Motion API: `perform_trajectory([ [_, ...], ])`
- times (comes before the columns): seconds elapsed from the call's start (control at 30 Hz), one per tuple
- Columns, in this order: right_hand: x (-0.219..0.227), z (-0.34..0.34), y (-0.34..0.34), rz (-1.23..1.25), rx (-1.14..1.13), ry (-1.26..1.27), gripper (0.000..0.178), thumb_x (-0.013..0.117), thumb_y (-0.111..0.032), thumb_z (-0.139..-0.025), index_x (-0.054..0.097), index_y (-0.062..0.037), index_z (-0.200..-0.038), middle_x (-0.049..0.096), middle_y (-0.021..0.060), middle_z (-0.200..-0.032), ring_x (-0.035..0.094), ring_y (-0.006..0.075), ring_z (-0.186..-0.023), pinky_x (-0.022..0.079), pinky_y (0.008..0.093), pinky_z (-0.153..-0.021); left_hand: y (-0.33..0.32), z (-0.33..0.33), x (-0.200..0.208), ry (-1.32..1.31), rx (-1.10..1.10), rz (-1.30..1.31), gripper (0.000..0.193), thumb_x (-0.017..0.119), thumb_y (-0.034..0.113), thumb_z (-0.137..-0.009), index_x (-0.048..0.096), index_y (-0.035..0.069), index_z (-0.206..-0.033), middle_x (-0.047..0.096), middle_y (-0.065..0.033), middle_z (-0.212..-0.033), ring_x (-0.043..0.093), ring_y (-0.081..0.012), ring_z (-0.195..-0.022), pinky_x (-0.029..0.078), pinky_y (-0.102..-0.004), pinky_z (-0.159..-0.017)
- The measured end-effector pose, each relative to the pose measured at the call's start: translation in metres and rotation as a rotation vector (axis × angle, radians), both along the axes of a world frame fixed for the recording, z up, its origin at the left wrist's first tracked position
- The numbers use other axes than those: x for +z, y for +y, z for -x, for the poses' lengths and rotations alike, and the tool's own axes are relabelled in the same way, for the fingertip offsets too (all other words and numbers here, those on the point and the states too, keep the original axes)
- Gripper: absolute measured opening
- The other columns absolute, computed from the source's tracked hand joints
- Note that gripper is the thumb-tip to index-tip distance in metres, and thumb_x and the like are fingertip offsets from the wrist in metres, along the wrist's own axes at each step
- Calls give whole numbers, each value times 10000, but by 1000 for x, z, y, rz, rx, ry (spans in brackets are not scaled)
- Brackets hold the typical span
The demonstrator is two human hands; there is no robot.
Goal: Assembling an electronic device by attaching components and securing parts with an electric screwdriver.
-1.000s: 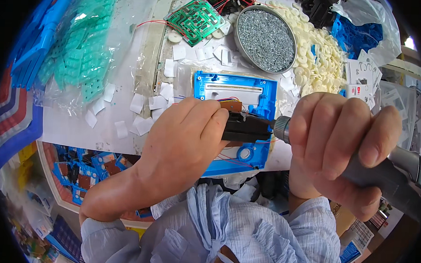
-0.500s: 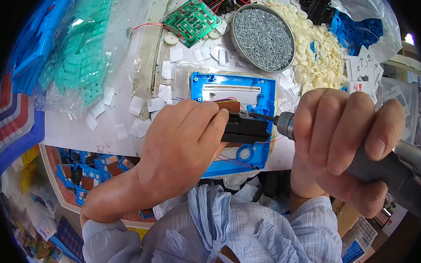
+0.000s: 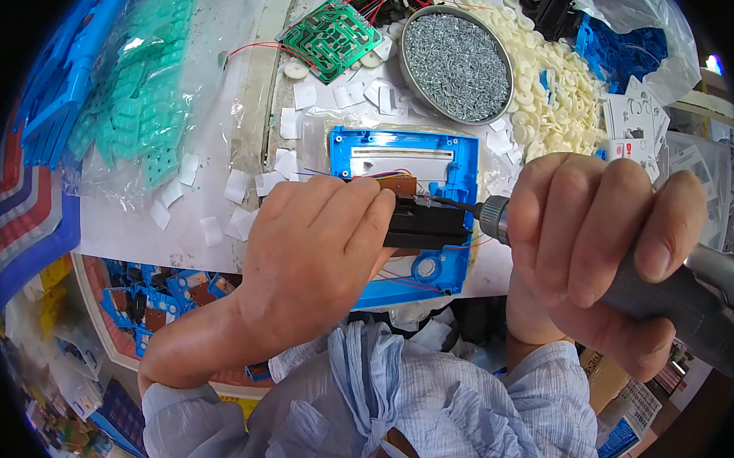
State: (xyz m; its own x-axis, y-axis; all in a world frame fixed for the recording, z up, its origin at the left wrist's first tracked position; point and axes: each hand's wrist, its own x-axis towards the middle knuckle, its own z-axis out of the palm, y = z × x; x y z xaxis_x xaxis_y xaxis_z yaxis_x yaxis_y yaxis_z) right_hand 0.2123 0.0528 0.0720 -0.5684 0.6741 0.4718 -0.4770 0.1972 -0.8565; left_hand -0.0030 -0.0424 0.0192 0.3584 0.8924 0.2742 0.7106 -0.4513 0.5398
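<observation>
My left hand (image 3: 317, 251) is closed around a black plastic part (image 3: 428, 225), held over a blue plastic housing (image 3: 468, 164) that lies on the table. A small brown circuit board (image 3: 398, 184) with thin coloured wires sits at the upper edge of the black part. My right hand (image 3: 604, 247) grips a dark power screwdriver (image 3: 667, 307) with a knurled metal collar. Its bit points left, and the tip meets the black part near the brown board. My left palm and fingertips hide the near end of the part. Red wires run inside the housing.
Behind the housing stands a round metal dish of small screws (image 3: 456, 65), beside a pile of cream plastic discs (image 3: 545, 81). A green circuit board (image 3: 330, 39) lies farther left. Bagged green parts (image 3: 148, 88) and white paper squares (image 3: 211, 230) are at left; a bin of blue assemblies (image 3: 147, 305) sits below.
The view has shifted very slightly. The bit and the black part keep nearly the same place against each other, and both hands hold the same things.
</observation>
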Motion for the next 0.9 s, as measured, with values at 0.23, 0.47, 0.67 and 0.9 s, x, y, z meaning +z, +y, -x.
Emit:
perform_trajectory([
  [0.23,1,0,0,2,13,-10,418,782,-446,-898,534,-204,-1130,624,-53,-806,552,47,-570,474,249,-580,0,0,2,9,13,53,595,868,185,-657,667,-12,-1182,659,-115,-1172,636,-301,-948,462,-433,-768],
  [0.47,12,4,0,3,23,-85,405,790,-441,-899,539,-203,-1109,628,-51,-797,562,50,-569,490,251,-587,2,-1,9,-100,21,58,635,897,267,-657,672,24,-1200,655,-104,-1199,620,-298,-954,441,-438,-791],
  [0.67,30,11,0,-10,54,-211,395,797,-438,-900,543,-202,-1090,631,-50,-790,571,52,-568,503,253,-593,14,-5,11,-187,64,14,423,868,192,-700,706,97,-1080,697,-21,-1091,605,-229,-914,371,-394,-821],
  [0.9,25,8,-4,42,51,-100,381,793,-420,-903,545,-199,-1091,630,-47,-786,570,52,-566,507,243,-583,18,-11,2,-242,73,-70,241,827,74,-710,716,135,-916,717,35,-943,599,-176,-850,321,-393,-816],
])
